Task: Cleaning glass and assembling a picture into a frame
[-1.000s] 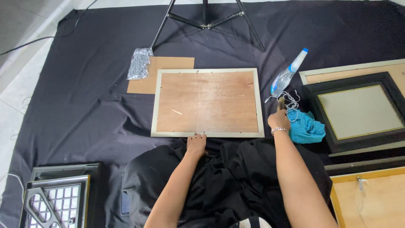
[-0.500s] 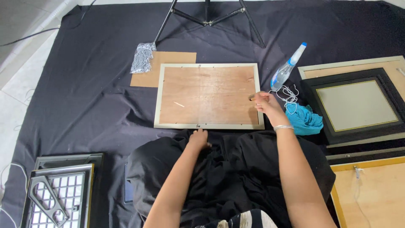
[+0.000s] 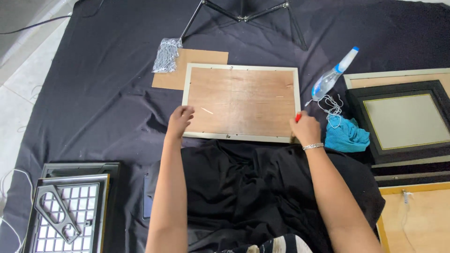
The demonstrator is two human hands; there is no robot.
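Hands are working at the near edge of a picture frame lying face down on black cloth, plywood backing seated. Left hand is resting curled and empty on the near-left corner; right hand is gripping a small red-tipped tool at the near-right corner. Farther off, a spray bottle and blue rag are lying.

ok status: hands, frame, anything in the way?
Left hand on picture frame left edge. Right hand at right corner, gripping small red tool. Spray bottle, blue cloth alongside.
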